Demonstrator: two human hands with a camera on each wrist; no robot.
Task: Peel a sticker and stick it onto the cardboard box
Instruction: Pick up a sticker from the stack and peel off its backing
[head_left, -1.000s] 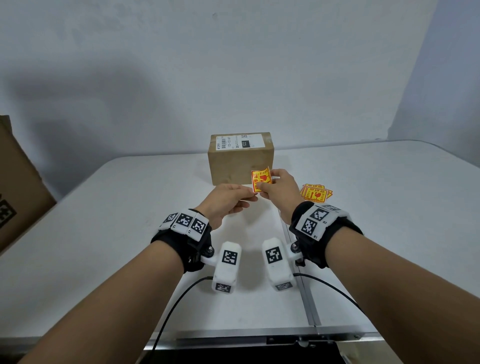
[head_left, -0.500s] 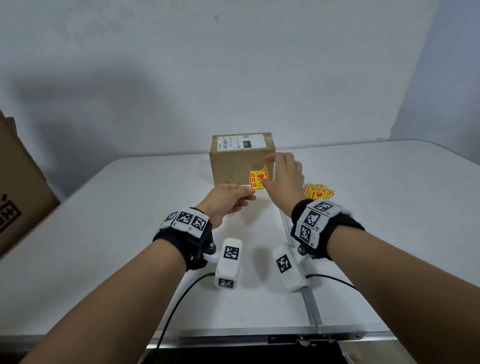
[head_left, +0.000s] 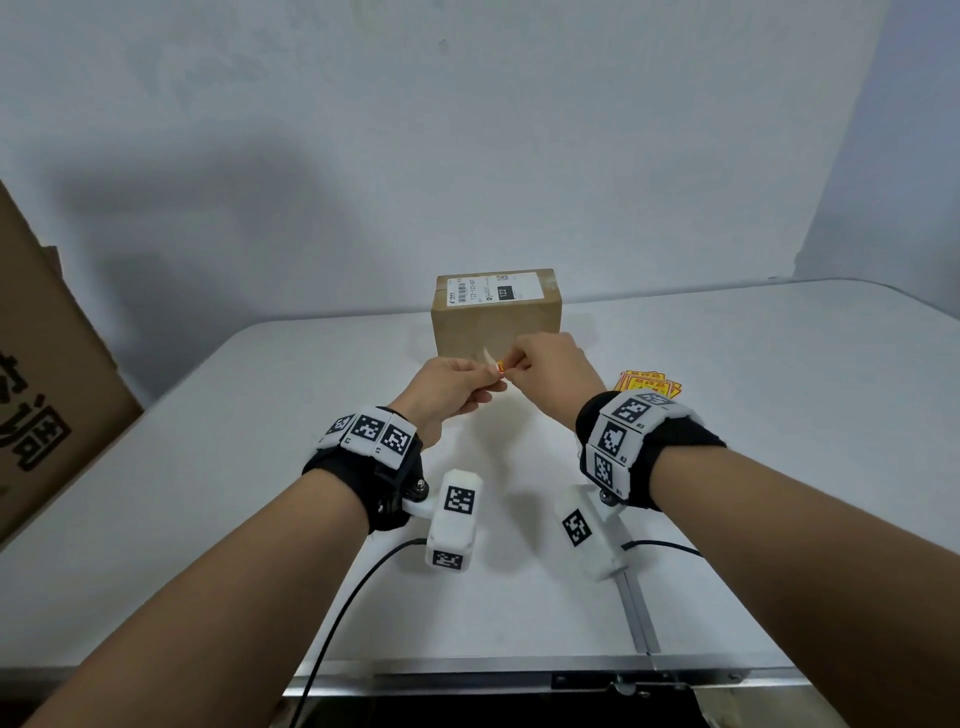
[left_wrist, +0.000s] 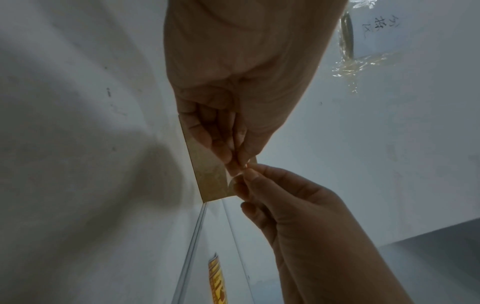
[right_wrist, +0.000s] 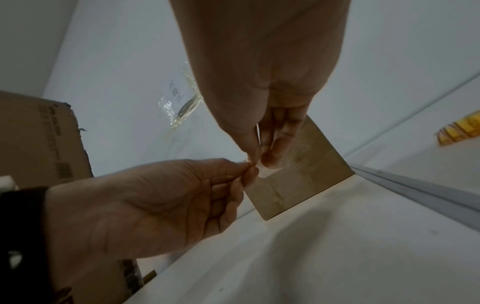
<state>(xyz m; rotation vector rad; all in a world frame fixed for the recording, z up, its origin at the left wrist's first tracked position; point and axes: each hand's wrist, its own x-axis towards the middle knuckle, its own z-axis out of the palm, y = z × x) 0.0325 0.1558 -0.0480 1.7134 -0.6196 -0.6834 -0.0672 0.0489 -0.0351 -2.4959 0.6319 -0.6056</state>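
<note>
Hands meet before the cardboard box on the worktop: left hand and right hand each pinch the sticker, both grips closed on it.

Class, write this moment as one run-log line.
left hand: pinches sticker | right hand: pinches sticker | cardboard box: behind hands, front bare | spare stickers: on table
</note>
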